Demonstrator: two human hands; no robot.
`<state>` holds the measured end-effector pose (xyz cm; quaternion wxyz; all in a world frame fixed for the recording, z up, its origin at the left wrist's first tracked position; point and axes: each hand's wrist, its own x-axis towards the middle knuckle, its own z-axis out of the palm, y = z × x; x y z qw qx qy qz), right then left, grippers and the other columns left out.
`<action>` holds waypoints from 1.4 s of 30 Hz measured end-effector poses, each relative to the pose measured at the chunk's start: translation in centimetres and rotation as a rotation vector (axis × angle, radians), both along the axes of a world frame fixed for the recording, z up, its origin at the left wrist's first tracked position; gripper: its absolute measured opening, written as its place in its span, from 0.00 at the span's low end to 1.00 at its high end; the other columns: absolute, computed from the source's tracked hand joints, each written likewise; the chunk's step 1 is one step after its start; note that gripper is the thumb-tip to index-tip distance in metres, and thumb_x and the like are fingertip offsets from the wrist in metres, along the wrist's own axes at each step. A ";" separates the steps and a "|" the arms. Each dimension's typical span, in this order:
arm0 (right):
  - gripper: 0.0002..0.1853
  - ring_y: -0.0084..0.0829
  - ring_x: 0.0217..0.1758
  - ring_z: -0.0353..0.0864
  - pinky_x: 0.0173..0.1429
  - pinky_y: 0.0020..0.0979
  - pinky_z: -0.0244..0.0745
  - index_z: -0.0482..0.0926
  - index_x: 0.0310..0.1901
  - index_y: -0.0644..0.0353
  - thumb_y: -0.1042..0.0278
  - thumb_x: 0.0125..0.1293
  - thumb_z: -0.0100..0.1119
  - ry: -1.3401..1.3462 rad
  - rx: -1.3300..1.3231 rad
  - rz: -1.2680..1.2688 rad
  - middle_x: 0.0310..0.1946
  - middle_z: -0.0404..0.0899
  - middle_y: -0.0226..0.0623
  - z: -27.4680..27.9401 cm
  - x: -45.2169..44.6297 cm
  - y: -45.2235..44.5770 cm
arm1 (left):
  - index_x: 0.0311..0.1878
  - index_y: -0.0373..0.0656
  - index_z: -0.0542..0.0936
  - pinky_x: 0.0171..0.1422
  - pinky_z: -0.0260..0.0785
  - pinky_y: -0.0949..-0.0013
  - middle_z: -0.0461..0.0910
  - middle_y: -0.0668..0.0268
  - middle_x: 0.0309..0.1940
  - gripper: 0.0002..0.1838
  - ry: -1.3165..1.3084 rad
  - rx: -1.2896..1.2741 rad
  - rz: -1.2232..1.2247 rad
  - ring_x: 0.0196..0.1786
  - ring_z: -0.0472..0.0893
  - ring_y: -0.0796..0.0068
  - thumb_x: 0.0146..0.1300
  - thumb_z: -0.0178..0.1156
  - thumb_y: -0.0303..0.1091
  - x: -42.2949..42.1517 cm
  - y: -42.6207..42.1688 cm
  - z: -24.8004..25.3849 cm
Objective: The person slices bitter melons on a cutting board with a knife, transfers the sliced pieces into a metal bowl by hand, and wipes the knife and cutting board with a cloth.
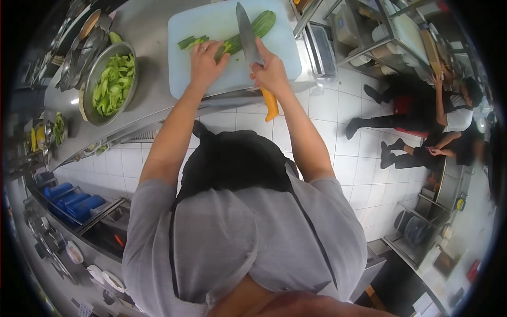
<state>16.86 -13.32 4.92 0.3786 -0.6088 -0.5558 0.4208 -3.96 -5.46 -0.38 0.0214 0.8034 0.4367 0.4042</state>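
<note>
A large kitchen knife (246,33) with a yellow handle is in my right hand (273,73), its fingers wrapped around the grip near the blade. The blade points away from me and crosses over a green zucchini (263,23) lying slantwise on the white cutting board (185,79). My left hand (206,66) rests on the board, thumb and fingers around the zucchini's near left end. Cut green pieces (191,42) lie just beyond its fingertips. Whether the blade touches the zucchini cannot be made out.
Left of the board, a metal bowl (133,87) holds sliced green vegetables, with pans (90,47) behind it. The steel counter's edge runs below the board. At right, a metal rack (364,50) stands near two people (422,113) on the tiled floor.
</note>
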 end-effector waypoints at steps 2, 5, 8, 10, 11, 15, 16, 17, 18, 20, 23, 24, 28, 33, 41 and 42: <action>0.39 0.28 0.22 0.84 0.27 0.31 0.79 0.62 0.79 0.59 0.77 0.64 0.57 0.000 -0.015 -0.014 0.27 0.85 0.43 0.0 0.1 1.5 | 0.56 0.45 0.85 0.67 0.66 0.55 0.83 0.59 0.54 0.20 0.007 -0.080 0.032 0.58 0.77 0.54 0.60 0.70 0.36 0.2 -0.1 -0.3; 0.39 0.29 0.23 0.85 0.28 0.31 0.81 0.62 0.79 0.59 0.77 0.64 0.57 -0.031 -0.007 0.007 0.29 0.86 0.43 0.2 0.1 2.7 | 0.56 0.45 0.85 0.66 0.66 0.55 0.83 0.58 0.53 0.20 0.013 -0.070 0.017 0.58 0.77 0.53 0.60 0.70 0.36 -0.1 0.1 -0.5; 0.39 0.28 0.22 0.85 0.28 0.31 0.81 0.63 0.79 0.58 0.77 0.64 0.57 -0.039 -0.018 0.020 0.28 0.86 0.43 0.0 0.0 3.3 | 0.55 0.45 0.85 0.66 0.67 0.55 0.83 0.59 0.52 0.20 0.011 -0.035 0.002 0.57 0.77 0.53 0.59 0.71 0.35 -0.3 0.3 -0.8; 0.39 0.28 0.21 0.84 0.28 0.31 0.81 0.63 0.79 0.57 0.77 0.64 0.57 -0.067 -0.036 0.021 0.27 0.86 0.43 0.2 -0.1 3.5 | 0.55 0.45 0.85 0.65 0.67 0.55 0.83 0.59 0.52 0.19 -0.005 -0.024 -0.004 0.57 0.77 0.54 0.59 0.71 0.35 -0.3 0.6 -1.1; 0.39 0.27 0.21 0.84 0.27 0.31 0.80 0.63 0.79 0.57 0.77 0.64 0.57 -0.081 -0.045 0.020 0.27 0.86 0.43 0.3 -0.2 3.5 | 0.55 0.45 0.85 0.65 0.67 0.55 0.83 0.59 0.52 0.19 -0.012 -0.019 -0.007 0.57 0.77 0.54 0.59 0.71 0.34 -0.4 0.6 -1.3; 0.39 0.26 0.18 0.80 0.26 0.32 0.79 0.62 0.79 0.55 0.76 0.64 0.57 -0.050 -0.074 0.036 0.24 0.85 0.41 0.5 -0.1 3.4 | 0.54 0.46 0.86 0.64 0.67 0.56 0.84 0.60 0.51 0.18 -0.027 -0.050 -0.013 0.56 0.77 0.54 0.60 0.71 0.34 -0.5 0.8 -1.3; 0.40 0.26 0.17 0.80 0.25 0.32 0.79 0.62 0.80 0.54 0.76 0.64 0.57 -0.039 -0.083 0.036 0.24 0.85 0.41 0.4 -0.1 3.3 | 0.54 0.46 0.87 0.64 0.67 0.56 0.84 0.60 0.50 0.18 -0.033 -0.052 -0.009 0.56 0.77 0.54 0.60 0.71 0.34 -0.4 0.7 -1.3; 0.40 0.25 0.17 0.79 0.25 0.32 0.79 0.62 0.80 0.54 0.76 0.64 0.57 -0.027 -0.091 0.036 0.24 0.84 0.41 0.4 -0.2 3.1 | 0.53 0.47 0.87 0.64 0.67 0.56 0.84 0.60 0.50 0.17 -0.039 -0.054 -0.005 0.56 0.77 0.55 0.60 0.71 0.34 -0.4 0.7 -1.2; 0.40 0.25 0.17 0.79 0.24 0.31 0.79 0.61 0.80 0.54 0.75 0.65 0.57 -0.028 -0.102 0.037 0.24 0.84 0.40 0.6 -0.3 3.0 | 0.52 0.47 0.87 0.63 0.68 0.56 0.84 0.61 0.49 0.16 -0.043 -0.038 -0.002 0.55 0.77 0.55 0.59 0.71 0.34 -0.3 0.7 -1.1; 0.40 0.25 0.16 0.78 0.24 0.31 0.78 0.61 0.80 0.54 0.75 0.65 0.57 -0.026 -0.127 0.038 0.23 0.84 0.40 0.8 -0.5 2.4 | 0.49 0.47 0.88 0.61 0.69 0.55 0.85 0.63 0.48 0.15 -0.049 -0.008 0.002 0.52 0.77 0.55 0.57 0.70 0.33 -0.3 0.8 -1.2; 0.39 0.25 0.16 0.77 0.23 0.31 0.78 0.61 0.80 0.54 0.75 0.65 0.57 0.007 -0.108 0.055 0.23 0.83 0.40 0.1 -0.7 1.5 | 0.48 0.48 0.89 0.61 0.69 0.55 0.85 0.65 0.48 0.14 -0.047 -0.009 0.000 0.52 0.77 0.55 0.57 0.71 0.34 -0.3 0.8 -1.1; 0.39 0.25 0.16 0.77 0.23 0.31 0.77 0.61 0.80 0.55 0.76 0.65 0.57 0.008 -0.114 0.051 0.23 0.83 0.40 0.1 -0.7 1.4 | 0.48 0.48 0.89 0.62 0.69 0.55 0.85 0.65 0.48 0.14 -0.046 -0.010 0.005 0.52 0.77 0.56 0.57 0.71 0.34 -0.2 0.8 -1.0; 0.39 0.25 0.16 0.77 0.23 0.31 0.77 0.60 0.80 0.56 0.76 0.66 0.56 0.022 -0.152 0.041 0.24 0.83 0.40 0.9 -0.9 0.8 | 0.47 0.49 0.90 0.63 0.69 0.56 0.85 0.66 0.48 0.14 -0.045 -0.023 0.008 0.53 0.77 0.56 0.56 0.72 0.34 -0.3 0.6 -0.9; 0.40 0.25 0.17 0.77 0.24 0.31 0.77 0.60 0.80 0.56 0.77 0.66 0.56 0.023 -0.142 0.036 0.24 0.83 0.39 0.5 -1.1 0.5 | 0.47 0.49 0.89 0.63 0.69 0.55 0.86 0.66 0.48 0.14 -0.053 -0.045 0.004 0.54 0.77 0.56 0.56 0.72 0.33 -0.3 0.6 -1.0; 0.42 0.34 0.19 0.84 0.31 0.35 0.82 0.61 0.79 0.63 0.78 0.59 0.54 0.052 -0.148 0.060 0.20 0.83 0.45 0.0 -2.0 -1.9 | 0.48 0.49 0.89 0.64 0.68 0.55 0.86 0.65 0.48 0.15 -0.049 -0.029 -0.014 0.55 0.77 0.56 0.56 0.72 0.34 -0.5 0.8 -1.0; 0.41 0.35 0.19 0.84 0.31 0.35 0.82 0.61 0.79 0.62 0.78 0.59 0.54 0.051 -0.154 0.061 0.20 0.83 0.45 0.2 -2.1 -1.9 | 0.48 0.49 0.89 0.64 0.68 0.56 0.86 0.65 0.48 0.15 -0.048 -0.033 -0.019 0.55 0.77 0.56 0.56 0.72 0.34 -0.7 0.9 -1.2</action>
